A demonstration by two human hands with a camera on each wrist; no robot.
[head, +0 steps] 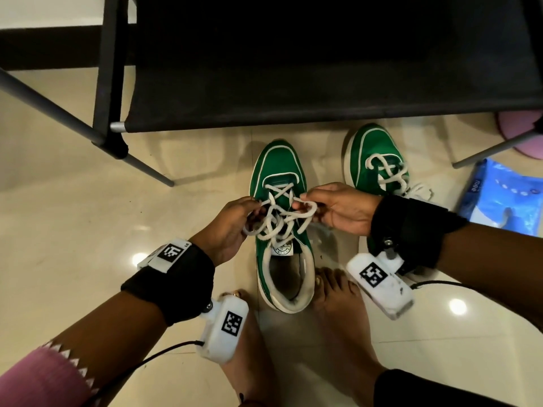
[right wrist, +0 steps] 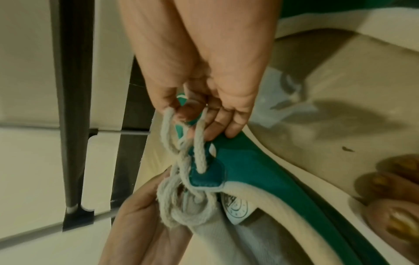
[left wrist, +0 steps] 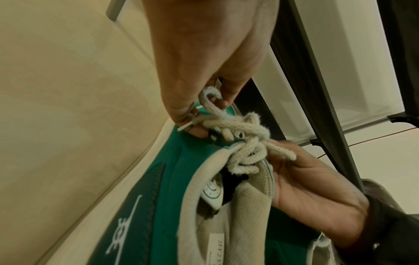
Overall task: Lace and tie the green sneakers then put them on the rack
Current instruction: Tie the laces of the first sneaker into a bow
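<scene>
A green sneaker (head: 279,171) with a white sole stands on the floor in front of me, toe pointing at the rack. Its thick white lace (head: 279,218) lies loosely crossed and tangled over the tongue. My left hand (head: 232,224) pinches one lace end at the shoe's left side; the pinch on the lace (left wrist: 211,114) shows clearly in the left wrist view. My right hand (head: 338,207) pinches a lace loop (right wrist: 167,116) on the right side. The second green sneaker (head: 373,154) stands to the right, its lace threaded, partly hidden behind my right wrist.
The black shoe rack (head: 293,83) with a fabric shelf and grey metal legs stands just beyond the shoes. A blue plastic bag (head: 499,201) and a pink object (head: 520,133) lie at the right. My bare feet (head: 343,304) rest beside the near shoe's heel.
</scene>
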